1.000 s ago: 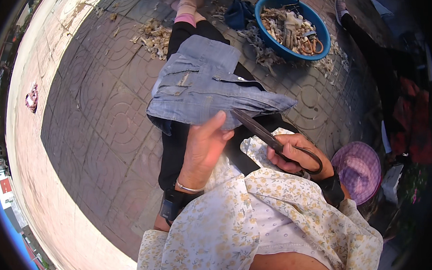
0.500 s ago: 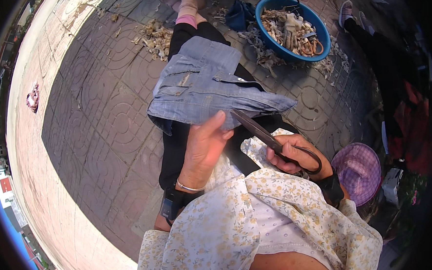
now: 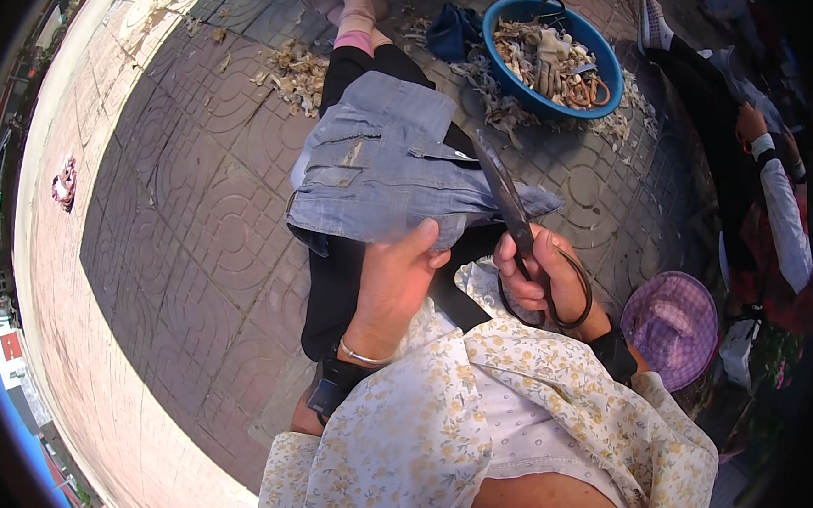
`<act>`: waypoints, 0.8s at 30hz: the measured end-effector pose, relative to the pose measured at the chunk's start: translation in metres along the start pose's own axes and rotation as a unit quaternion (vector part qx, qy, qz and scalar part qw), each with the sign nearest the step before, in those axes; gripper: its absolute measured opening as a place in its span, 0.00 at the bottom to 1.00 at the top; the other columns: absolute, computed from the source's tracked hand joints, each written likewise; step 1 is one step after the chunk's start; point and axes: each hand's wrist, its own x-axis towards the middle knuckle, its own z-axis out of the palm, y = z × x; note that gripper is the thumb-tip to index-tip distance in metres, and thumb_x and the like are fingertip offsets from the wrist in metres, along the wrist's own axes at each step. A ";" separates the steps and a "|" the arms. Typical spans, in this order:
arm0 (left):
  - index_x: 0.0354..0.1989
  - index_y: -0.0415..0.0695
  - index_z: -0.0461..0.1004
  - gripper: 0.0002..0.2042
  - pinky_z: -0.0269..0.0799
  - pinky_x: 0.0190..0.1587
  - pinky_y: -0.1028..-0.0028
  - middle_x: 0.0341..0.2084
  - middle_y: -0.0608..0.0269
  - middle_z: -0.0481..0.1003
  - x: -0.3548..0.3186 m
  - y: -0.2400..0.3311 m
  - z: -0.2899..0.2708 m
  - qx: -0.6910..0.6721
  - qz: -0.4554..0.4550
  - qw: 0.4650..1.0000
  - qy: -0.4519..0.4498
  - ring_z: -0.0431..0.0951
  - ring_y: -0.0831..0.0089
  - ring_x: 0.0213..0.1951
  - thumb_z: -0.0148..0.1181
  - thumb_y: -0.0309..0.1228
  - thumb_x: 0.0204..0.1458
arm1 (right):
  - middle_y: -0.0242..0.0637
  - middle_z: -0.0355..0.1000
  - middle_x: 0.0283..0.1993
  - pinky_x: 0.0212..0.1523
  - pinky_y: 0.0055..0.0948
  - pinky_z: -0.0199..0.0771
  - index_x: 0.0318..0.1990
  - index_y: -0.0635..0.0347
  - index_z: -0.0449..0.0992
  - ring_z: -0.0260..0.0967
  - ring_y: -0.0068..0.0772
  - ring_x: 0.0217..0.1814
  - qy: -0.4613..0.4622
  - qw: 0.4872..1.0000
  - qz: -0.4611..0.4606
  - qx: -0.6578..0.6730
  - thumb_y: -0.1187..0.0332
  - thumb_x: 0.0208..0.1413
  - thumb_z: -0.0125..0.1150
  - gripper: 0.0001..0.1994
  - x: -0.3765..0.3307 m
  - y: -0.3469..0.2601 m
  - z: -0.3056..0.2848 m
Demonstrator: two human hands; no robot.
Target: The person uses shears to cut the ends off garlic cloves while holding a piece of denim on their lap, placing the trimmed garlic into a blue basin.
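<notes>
Paving (image 3: pixel 193 219) lay under the seated person; the left hand (image 3: pixel 392 287) pinched denim (image 3: pixel 393 167), the right hand (image 3: pixel 550 279) gripped scissors (image 3: pixel 515 213) near a basin (image 3: pixel 598 55).

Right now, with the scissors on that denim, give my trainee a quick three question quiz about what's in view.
1. True or false: the right hand holds black scissors.
2. What does the left hand grip?
A. a purple hat
B. a blue denim garment
C. a basin
3. Fill in: the blue basin of scraps stands on the paved ____.

Key: 1 true; 2 B; 3 ground.
</notes>
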 end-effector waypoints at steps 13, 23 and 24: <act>0.47 0.46 0.66 0.16 0.60 0.28 0.79 0.35 0.69 0.70 0.005 -0.004 -0.001 0.139 0.017 0.990 -0.033 0.68 0.81 0.32 0.60 0.21 0.49 | 0.32 0.62 0.27 0.11 0.14 0.46 0.38 0.66 0.68 0.49 0.10 0.14 -0.004 0.994 -0.015 -0.111 0.41 0.59 0.45 0.29 0.001 -0.010 -0.008; 0.35 0.42 0.71 0.07 0.61 0.24 0.77 0.27 0.64 0.74 0.006 0.000 0.006 0.064 0.004 0.998 0.001 0.70 0.79 0.24 0.59 0.19 0.49 | 0.24 0.63 0.25 0.16 0.12 0.46 0.40 0.61 0.71 0.51 0.09 0.19 -0.056 0.982 0.116 -0.136 0.45 0.59 0.48 0.23 -0.025 -0.019 -0.022; 0.35 0.42 0.71 0.07 0.61 0.24 0.77 0.26 0.64 0.74 0.005 0.001 0.008 0.060 0.006 0.998 -0.001 0.70 0.79 0.24 0.59 0.19 0.49 | 0.24 0.63 0.25 0.16 0.12 0.46 0.40 0.60 0.71 0.51 0.08 0.19 -0.052 0.980 0.124 -0.145 0.45 0.59 0.48 0.24 -0.026 -0.020 -0.021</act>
